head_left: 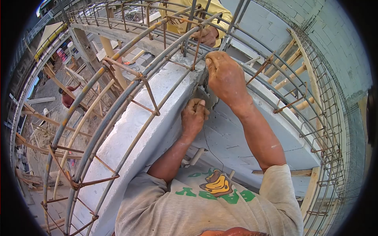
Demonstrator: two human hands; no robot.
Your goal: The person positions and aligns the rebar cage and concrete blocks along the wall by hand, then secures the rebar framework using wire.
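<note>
My right hand [226, 76] is raised beside the rebar at the top of the wall corner, its fingers pressed together; what they hold, if anything, is too small to make out. Lower and to the left, my left hand [193, 117] has its fingers curled near a rough grey mortar patch [204, 95] in the corner. Whether something is in its fingers is hidden. A thin dark wire [207, 146] hangs below this hand. The white block wall [132, 118] runs down to the left, with curved steel bars [136, 80] above it.
A co-worker in a yellow shirt [220, 11] has a hand [206, 36] at the bars across the corner. Another person [68, 97] is far below left. Wooden props [284, 80] and a curved rebar cage [323, 149] stand at the right.
</note>
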